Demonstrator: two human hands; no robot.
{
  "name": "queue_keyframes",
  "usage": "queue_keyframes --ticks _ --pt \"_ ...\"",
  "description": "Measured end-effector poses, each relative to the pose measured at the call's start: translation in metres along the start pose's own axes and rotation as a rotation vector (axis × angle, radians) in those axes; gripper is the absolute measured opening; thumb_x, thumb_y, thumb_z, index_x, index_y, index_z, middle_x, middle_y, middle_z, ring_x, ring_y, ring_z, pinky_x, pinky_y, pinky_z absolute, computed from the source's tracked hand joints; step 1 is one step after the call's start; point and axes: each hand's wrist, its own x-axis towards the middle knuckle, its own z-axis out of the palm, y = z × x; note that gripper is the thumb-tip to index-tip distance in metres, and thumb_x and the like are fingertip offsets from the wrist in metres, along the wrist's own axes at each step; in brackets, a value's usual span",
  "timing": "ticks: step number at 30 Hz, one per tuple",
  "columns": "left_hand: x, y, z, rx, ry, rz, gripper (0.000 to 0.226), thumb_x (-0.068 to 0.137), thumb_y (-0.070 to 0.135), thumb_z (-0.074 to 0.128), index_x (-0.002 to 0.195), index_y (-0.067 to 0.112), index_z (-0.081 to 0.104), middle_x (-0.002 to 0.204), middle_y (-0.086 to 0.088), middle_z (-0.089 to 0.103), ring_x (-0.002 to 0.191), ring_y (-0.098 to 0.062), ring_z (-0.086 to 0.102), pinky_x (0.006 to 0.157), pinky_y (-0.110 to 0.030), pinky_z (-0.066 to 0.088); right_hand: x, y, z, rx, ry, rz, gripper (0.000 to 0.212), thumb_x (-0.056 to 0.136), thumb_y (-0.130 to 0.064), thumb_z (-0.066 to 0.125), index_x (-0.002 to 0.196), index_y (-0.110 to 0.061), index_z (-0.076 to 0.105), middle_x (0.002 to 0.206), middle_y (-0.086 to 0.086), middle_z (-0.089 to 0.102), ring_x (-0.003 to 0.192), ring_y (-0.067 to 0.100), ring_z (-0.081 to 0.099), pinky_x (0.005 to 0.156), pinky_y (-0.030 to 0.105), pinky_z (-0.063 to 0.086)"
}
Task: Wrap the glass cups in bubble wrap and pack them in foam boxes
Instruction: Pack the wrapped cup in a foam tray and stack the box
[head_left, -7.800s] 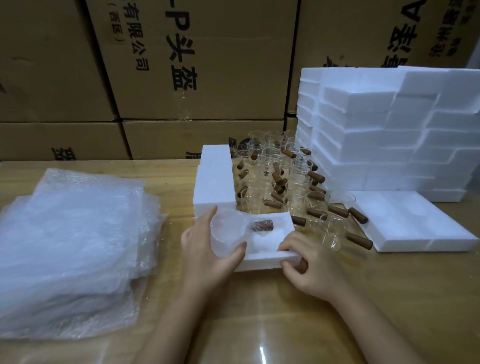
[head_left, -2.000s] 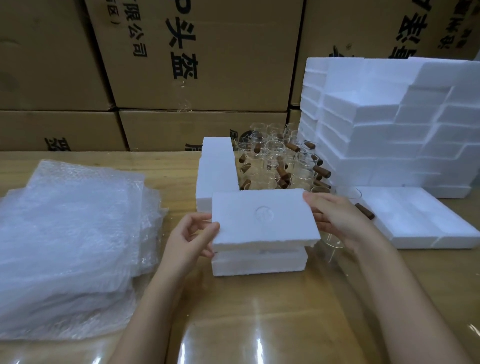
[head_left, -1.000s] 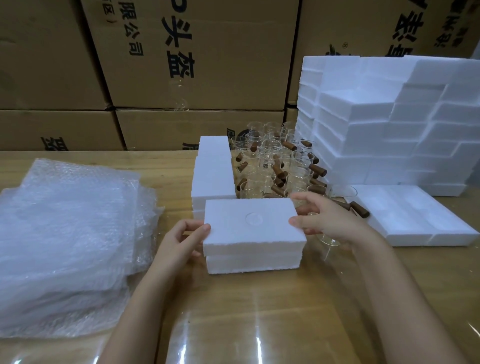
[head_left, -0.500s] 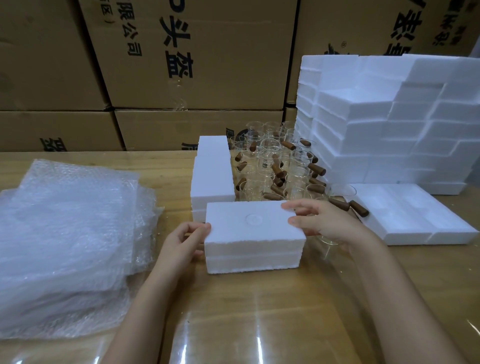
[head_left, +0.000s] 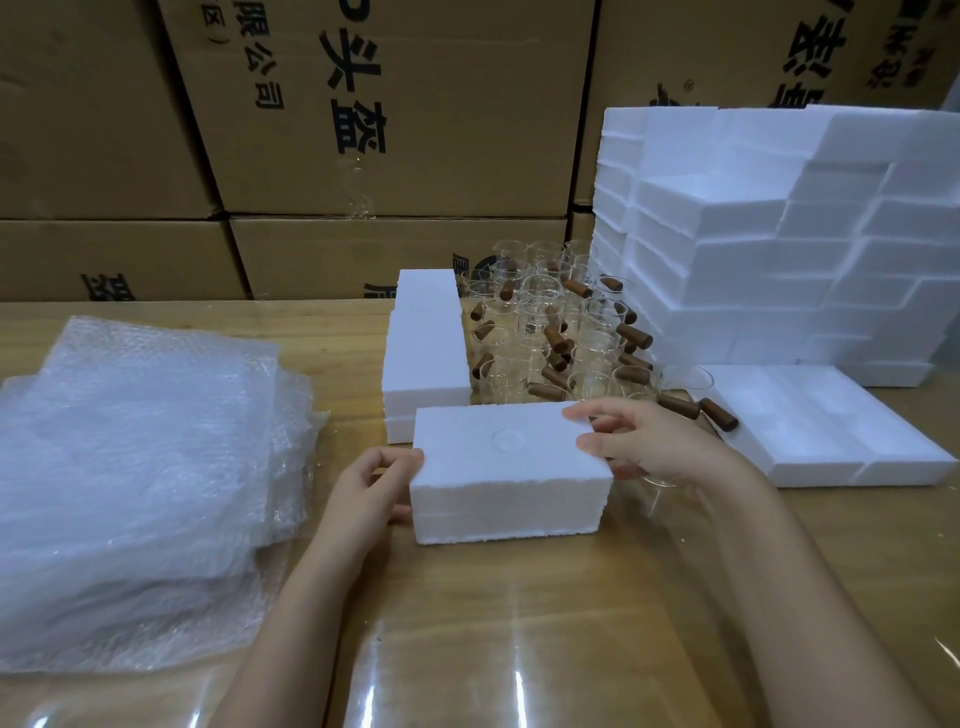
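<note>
The near table (head_left: 519, 649) has lots of room to move. A bubble wrap pile (head_left: 135, 457) fills the left side. The foam box (head_left: 498, 467) sits in the middle. Behind it the cups (head_left: 550, 338) stand packed tight (brown handles poke out), shut in by foam blocks (head_left: 426, 343) on the left and a tall foam stack (head_left: 753, 249) on the right.

Moderate indoor light cast from overhead, white streaks of glare thrown on the glossy table (head_left: 519, 649), foam stack (head_left: 727, 260) washed pale, shadows kept soft, edges bowed by wide-angle distortion.
</note>
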Motion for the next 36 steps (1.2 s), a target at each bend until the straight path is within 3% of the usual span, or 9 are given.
queue_keyframes --ticks 4,10,15,18,20,25,28,32,36 --pt "0.001 0.001 -0.002 0.03 -0.018 -0.03 0.014 0.088 0.031 0.065 0.084 0.017 0.068 0.1 0.001 0.071 0.09 -0.013 0.067 0.072 -0.033 0.059 0.001 -0.001 0.002 0.051 -0.016 0.05 0.03 0.09 -0.022 0.063 0.116 -0.035 0.056 0.108 0.002 0.061 0.091 0.02 0.067 0.079 0.043 0.058" --pt "0.005 0.005 -0.003 0.045 -0.037 -0.087 0.018 0.085 0.034 0.064 0.101 0.025 0.066 0.103 0.006 0.07 0.088 -0.008 0.069 0.072 -0.033 0.058 -0.004 -0.001 0.003 0.114 -0.007 0.231 0.028 0.088 -0.034 0.065 0.099 -0.01 0.055 0.076 0.003 0.074 0.062 0.014 0.071 0.051 0.025 0.056" --pt "0.009 0.019 0.009 0.029 -0.087 -0.186 0.015 0.089 0.024 0.053 0.082 0.012 0.06 0.068 0.006 0.066 0.056 -0.007 0.063 0.051 -0.016 0.049 -0.005 -0.007 0.015 0.051 -0.105 0.265 0.04 0.095 -0.047 0.045 0.106 -0.012 0.061 0.087 0.008 0.068 0.069 0.02 0.068 0.066 0.035 0.061" --pt "0.012 0.027 0.016 0.067 -0.059 -0.239 0.012 0.087 0.021 0.049 0.078 0.012 0.049 0.052 0.006 0.044 0.042 -0.01 0.041 0.044 -0.019 0.033 -0.002 -0.005 0.018 0.045 -0.112 0.289 0.056 0.087 -0.063 0.048 0.106 -0.013 0.065 0.09 0.007 0.067 0.066 0.015 0.066 0.066 0.033 0.06" --pt "0.011 0.028 0.018 0.132 -0.08 -0.27 0.023 0.089 0.029 0.05 0.075 0.012 0.054 0.049 0.008 0.048 0.04 -0.008 0.043 0.044 -0.019 0.033 -0.001 -0.003 0.017 0.051 -0.102 0.303 0.058 0.083 -0.065 0.052 0.103 -0.012 0.068 0.09 0.007 0.068 0.063 0.013 0.067 0.063 0.031 0.06" --pt "0.009 0.025 0.015 0.104 -0.096 -0.283 0.028 0.087 0.043 0.06 0.082 0.017 0.067 0.067 0.006 0.066 0.058 -0.008 0.064 0.046 -0.017 0.045 0.001 -0.002 0.02 0.109 -0.089 0.298 0.054 0.085 -0.059 0.056 0.099 -0.008 0.07 0.079 0.005 0.068 0.054 0.01 0.066 0.058 0.028 0.058" --pt "0.01 0.024 0.012 0.09 -0.137 -0.27 0.029 0.086 0.045 0.063 0.085 0.017 0.067 0.056 0.013 0.063 0.056 0.0 0.065 0.067 -0.022 0.055 0.0 -0.005 0.02 0.121 -0.075 0.28 0.051 0.088 -0.053 0.057 0.097 -0.004 0.07 0.077 0.007 0.068 0.057 0.012 0.066 0.053 0.025 0.056" --pt "0.009 0.027 0.006 -0.007 -0.179 -0.246 0.062 0.063 0.055 0.072 0.111 0.017 0.063 0.098 -0.001 0.073 0.087 -0.017 0.071 0.07 -0.032 0.056 -0.005 -0.009 0.009 0.109 -0.111 0.246 0.042 0.085 -0.048 0.062 0.097 -0.009 0.069 0.071 0.002 0.072 0.056 0.014 0.067 0.048 0.021 0.052" --pt "0.01 0.032 -0.005 -0.081 -0.26 -0.22 0.088 0.051 0.055 0.075 0.127 0.016 0.052 0.118 -0.006 0.067 0.097 -0.018 0.068 0.068 -0.035 0.054 -0.012 -0.014 0.001 0.022 -0.126 0.172 0.039 0.081 -0.056 0.062 0.099 -0.021 0.066 0.077 -0.004 0.074 0.067 0.011 0.071 0.056 0.021 0.055"
